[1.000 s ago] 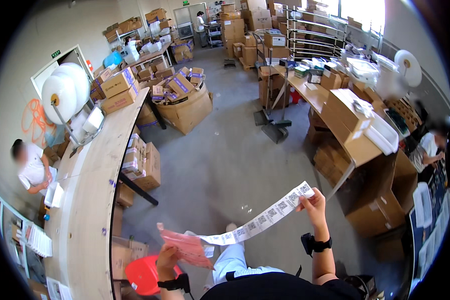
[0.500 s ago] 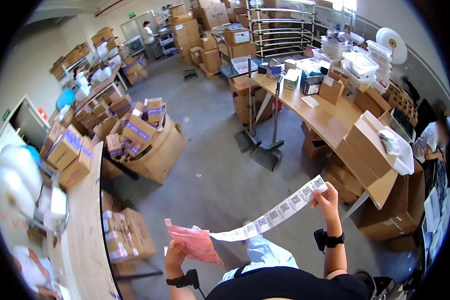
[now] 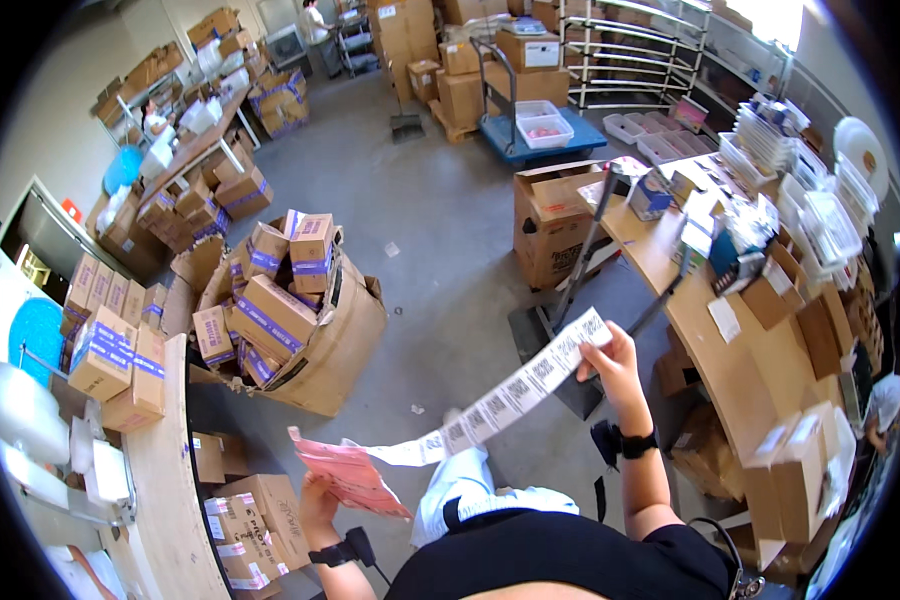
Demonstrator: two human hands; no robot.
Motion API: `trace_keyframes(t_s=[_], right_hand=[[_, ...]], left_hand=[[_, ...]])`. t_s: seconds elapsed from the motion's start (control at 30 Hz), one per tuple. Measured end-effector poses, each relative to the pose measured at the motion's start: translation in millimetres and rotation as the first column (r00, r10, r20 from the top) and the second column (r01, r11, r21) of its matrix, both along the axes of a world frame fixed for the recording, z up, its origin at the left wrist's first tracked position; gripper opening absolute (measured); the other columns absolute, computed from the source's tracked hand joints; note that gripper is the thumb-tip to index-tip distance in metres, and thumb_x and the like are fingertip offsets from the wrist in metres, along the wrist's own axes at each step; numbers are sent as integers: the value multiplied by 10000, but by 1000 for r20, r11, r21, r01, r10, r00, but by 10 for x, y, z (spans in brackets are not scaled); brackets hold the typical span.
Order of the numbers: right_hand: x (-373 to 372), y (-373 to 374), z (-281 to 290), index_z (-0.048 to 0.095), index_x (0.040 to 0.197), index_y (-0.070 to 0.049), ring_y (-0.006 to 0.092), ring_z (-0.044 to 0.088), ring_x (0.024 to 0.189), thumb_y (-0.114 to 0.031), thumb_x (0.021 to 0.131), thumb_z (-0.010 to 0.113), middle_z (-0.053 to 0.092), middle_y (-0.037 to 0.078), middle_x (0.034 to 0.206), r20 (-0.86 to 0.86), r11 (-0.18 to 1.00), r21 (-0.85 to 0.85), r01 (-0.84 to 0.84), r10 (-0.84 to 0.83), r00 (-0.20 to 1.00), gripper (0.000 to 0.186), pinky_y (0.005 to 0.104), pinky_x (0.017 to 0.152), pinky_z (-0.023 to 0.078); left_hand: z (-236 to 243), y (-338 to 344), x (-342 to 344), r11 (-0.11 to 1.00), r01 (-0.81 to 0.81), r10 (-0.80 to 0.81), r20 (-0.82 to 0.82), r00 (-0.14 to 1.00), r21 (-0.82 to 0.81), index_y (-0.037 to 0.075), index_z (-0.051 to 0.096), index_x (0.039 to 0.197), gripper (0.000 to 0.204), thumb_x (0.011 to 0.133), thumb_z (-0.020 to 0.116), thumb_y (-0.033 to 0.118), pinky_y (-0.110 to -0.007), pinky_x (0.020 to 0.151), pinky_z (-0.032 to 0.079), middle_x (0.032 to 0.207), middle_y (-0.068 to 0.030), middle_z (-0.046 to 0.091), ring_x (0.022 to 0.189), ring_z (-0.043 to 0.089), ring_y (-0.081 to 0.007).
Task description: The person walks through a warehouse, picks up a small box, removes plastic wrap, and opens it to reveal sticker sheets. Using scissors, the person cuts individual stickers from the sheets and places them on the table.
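My left hand [image 3: 320,500] is low and close to my body, fingers pinched shut on one pink packet [image 3: 348,475]. One long strip of printed labels [image 3: 500,395] runs from that packet up and across to my right hand [image 3: 618,365], which is raised and closed on the strip's far end. Two hands, two black wrist straps, one on each. The strip hangs in the air, taut, above my pale trousers and the grey floor [image 3: 440,230].

Just left of the strip, one big open carton [image 3: 320,340] sits on the floor, heaped with small boxes with purple bands; I can't count them all. Left of that, the curved bench [image 3: 165,480] carries a row of the same boxes. Right of the strip, a second bench [image 3: 740,370] is crowded with packages. Beyond the strip stands one blue trolley [image 3: 535,135] with a white tub on it. Farthest off, one person [image 3: 315,20] stands by the shelves.
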State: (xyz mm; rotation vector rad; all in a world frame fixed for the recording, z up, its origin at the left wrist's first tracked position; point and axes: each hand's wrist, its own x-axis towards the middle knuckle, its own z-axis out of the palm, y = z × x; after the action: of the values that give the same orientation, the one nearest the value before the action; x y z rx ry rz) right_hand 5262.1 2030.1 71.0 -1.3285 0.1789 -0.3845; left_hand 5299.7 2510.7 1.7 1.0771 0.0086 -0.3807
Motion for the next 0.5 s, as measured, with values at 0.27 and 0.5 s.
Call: trace_keyframes(t_s=[0.27, 0.5], right_hand=[[2775, -751, -213, 530, 927, -22, 88, 541, 515, -62, 835, 563, 615, 56, 765, -29, 962, 192, 192, -190, 981, 106, 193, 479, 434], [4290, -1651, -305, 522, 960, -34, 84, 529, 485, -77, 844, 558, 615, 63, 791, -72, 901, 269, 340, -333, 940, 129, 193, 445, 429]], left_hand=[[-203, -640, 2992, 997, -68, 69, 42, 997, -21, 13, 513, 1122, 402, 787, 653, 184, -342, 895, 424, 1084, -73, 584, 998, 557, -203], [0, -1860, 5570, 962, 269, -267, 40, 963, -53, 5, 507, 1126, 393, 795, 641, 168, -345, 901, 417, 1076, -103, 587, 1006, 558, -217]])
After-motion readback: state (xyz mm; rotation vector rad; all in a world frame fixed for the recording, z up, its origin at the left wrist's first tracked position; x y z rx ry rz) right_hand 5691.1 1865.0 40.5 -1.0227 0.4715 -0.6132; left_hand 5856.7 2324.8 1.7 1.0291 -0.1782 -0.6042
